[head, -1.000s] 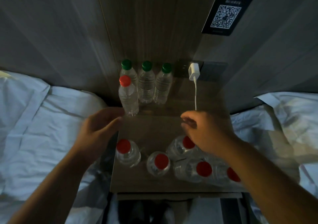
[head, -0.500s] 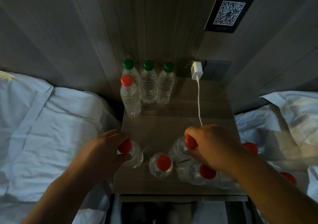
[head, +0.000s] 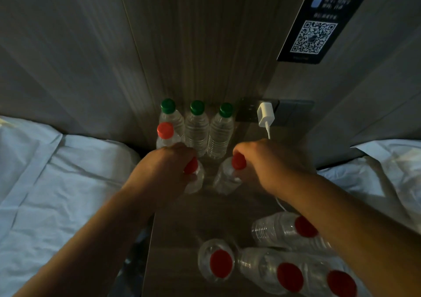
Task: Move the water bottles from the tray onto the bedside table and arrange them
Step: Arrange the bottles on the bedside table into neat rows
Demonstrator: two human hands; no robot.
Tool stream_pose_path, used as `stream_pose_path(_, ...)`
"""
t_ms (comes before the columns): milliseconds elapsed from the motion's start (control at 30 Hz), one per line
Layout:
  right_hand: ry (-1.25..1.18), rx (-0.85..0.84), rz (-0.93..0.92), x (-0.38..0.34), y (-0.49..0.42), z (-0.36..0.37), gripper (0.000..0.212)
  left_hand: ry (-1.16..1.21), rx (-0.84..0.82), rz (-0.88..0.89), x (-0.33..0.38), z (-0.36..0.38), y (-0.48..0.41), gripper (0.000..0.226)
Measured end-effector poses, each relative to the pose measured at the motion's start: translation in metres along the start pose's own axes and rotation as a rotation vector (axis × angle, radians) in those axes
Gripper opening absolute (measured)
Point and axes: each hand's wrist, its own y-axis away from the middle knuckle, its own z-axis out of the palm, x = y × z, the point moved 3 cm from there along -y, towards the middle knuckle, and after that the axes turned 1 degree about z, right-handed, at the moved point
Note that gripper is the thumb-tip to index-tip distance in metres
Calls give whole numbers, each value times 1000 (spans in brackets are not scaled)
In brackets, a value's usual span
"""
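My left hand (head: 163,171) grips the neck of a red-capped water bottle (head: 197,178), and my right hand (head: 265,162) grips another red-capped bottle (head: 226,180) by its cap. Both bottles are upright over the middle of the wooden bedside table (head: 205,219), just in front of the back row. Against the wall stand three green-capped bottles (head: 197,125), with one red-capped bottle (head: 164,135) in front of the leftmost. Several more red-capped bottles (head: 219,262) crowd the table's near edge at the right. No tray is visible.
A white charger (head: 265,114) is plugged into the wall socket, its cable running down behind my right hand. White bedding (head: 57,182) lies on the left and more (head: 376,171) on the right. A QR-code sign (head: 313,32) hangs on the wall.
Both hands closed on red-capped bottles at the near edge, lifted them and carried them away from me toward the back row. Fewer bottles are left in the near cluster.
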Motion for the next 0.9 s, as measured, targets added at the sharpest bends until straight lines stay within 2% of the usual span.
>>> stream_pose_path(133,15,129,20,8,-37,6,24,-12,-19,-35,3,5,-31,18)
stream_pose_path(200,-15,172,43,10,-49,6,20,-51,17,-13,6,7,-43,15)
stream_pose_path(367,-300,171,137,14,-65,11,12,-120,23,-45,7,3,-64,14)
stream_pose_path(433,-313,112,161,11,-64,12,18,-99,13,-40,6,3,-67,14)
stream_pose_path(500,-354,133,159,7,-60,12,18,-65,12,-26,8,2,-64,18)
stream_pose_path(567,-403,249,141,4,-53,12,17,-25,110,23,10,-1,-54,29)
stream_pose_path(600,-408,282,151,5,-52,14,21,-3,211,60,9,-5,-44,35)
stream_pose_path(667,-455,246,210,8,-51,21,32,99,465,75,6,-9,-17,45)
stream_pose_path(700,-526,189,248,8,-52,25,37,194,585,18,-3,-3,-1,50)
stream_pose_path(767,-717,60,330,6,-53,34,38,411,697,-259,-31,20,23,70)
stream_pose_path(833,-780,-16,383,7,-55,43,41,538,549,-574,-63,56,28,99)
stream_pose_path(900,-754,-45,385,8,-55,48,47,604,359,-605,-78,85,22,114)
